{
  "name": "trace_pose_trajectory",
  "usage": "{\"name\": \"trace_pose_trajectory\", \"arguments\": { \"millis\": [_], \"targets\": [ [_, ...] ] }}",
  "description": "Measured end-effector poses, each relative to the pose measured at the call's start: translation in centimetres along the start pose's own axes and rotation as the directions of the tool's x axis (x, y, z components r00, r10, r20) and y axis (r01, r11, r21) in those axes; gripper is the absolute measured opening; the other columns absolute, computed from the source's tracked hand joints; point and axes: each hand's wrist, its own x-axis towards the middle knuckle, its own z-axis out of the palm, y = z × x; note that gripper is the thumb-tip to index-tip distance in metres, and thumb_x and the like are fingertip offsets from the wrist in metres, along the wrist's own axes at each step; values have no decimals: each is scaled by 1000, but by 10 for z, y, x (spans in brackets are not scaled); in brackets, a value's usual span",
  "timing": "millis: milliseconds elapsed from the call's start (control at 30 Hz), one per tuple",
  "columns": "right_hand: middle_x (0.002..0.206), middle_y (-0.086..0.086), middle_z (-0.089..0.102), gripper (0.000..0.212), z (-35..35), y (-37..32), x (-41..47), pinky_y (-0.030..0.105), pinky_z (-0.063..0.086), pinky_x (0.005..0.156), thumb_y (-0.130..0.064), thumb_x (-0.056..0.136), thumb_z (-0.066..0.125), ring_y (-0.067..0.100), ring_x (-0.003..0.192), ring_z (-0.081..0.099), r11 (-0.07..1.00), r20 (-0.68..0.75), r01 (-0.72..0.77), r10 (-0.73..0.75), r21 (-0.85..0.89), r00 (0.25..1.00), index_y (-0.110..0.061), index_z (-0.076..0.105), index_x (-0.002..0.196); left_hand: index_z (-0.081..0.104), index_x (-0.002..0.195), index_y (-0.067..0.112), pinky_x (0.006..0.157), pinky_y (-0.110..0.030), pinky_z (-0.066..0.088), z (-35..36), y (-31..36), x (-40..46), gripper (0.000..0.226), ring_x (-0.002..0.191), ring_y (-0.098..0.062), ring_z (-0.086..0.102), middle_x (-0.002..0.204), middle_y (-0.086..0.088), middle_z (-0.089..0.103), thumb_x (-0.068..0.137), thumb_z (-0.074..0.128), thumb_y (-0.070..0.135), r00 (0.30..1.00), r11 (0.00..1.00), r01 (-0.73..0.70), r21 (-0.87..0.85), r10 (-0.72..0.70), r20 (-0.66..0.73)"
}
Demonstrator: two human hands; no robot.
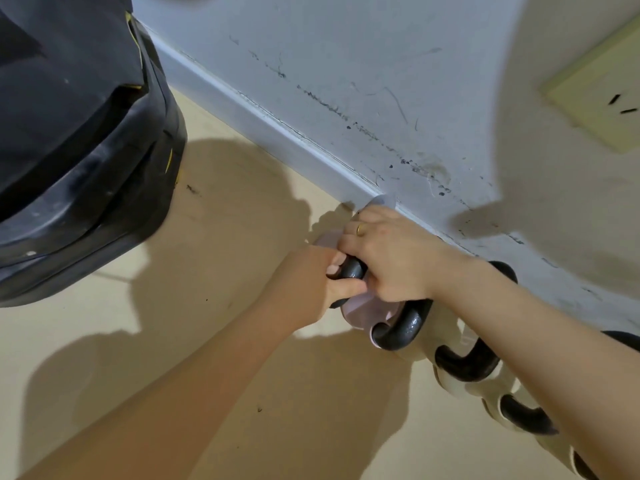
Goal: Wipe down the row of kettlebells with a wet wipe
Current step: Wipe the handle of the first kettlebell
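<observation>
The fingers (346, 289) of the left hand (311, 282) curl round the dark handle (353, 270) of the first kettlebell (360, 315), gripping it from the left. The right hand (388, 254), a ring (361, 229) on one finger, lies over the same handle from the right with its fingers bent down; a wet wipe (381, 201) shows just past its knuckles, though I cannot tell whether the fingers pinch it. This pale pink kettlebell stands on the floor (156, 358) at the left end of the row of kettlebells (485, 372), against the scuffed wall (381, 98). A black bag (76, 150) stands well apart, to the left.
</observation>
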Motion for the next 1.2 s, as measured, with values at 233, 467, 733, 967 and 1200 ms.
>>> {"name": "trace_pose_trajectory", "arguments": {
  "millis": [233,467,733,967,1200],
  "targets": [
    [64,0,53,45,-14,25,21,32,33,73,-37,96,36,24,77,49,802,54,-304,324,513,945,-26,51,55,68,102,16,82,-26,46,2,-2,-2,29,92,-16,65,100,-5,72,76,71,27,998,990,60,-128,-63,-16],
    [60,-3,53,51,-8,34,18,26,36,76,-48,92,24,21,71,45,873,9,-211,231,439,973,-21,53,60,63,116,24,84,-18,42,5,-6,-1,43,99,-10,61,111,1,67,74,73,30,992,978,121,-172,-125,-11],
    [57,5,58,52,12,21,34,25,44,56,-39,100,30,18,55,47,-504,377,94,746,859,549,-11,52,61,68,103,20,67,-12,45,1,-2,-2,23,76,-15,65,95,-8,74,80,69,21,997,981,70,-178,-61,55],
    [77,7,55,67,-6,15,21,31,49,70,-59,93,30,19,67,54,-720,515,219,643,658,568,1,54,110,51,52,20,46,-10,27,-8,0,5,32,45,-3,38,43,10,42,79,68,24,993,998,59,-37,-55,105],
    [129,17,53,61,-2,-4,9,41,46,100,-48,97,31,30,115,55,-705,530,318,695,634,485,2,46,127,61,87,-5,56,-22,28,-7,5,4,34,66,-15,42,72,-8,46,79,67,28,993,998,55,29,-58,98]
  ]
}}
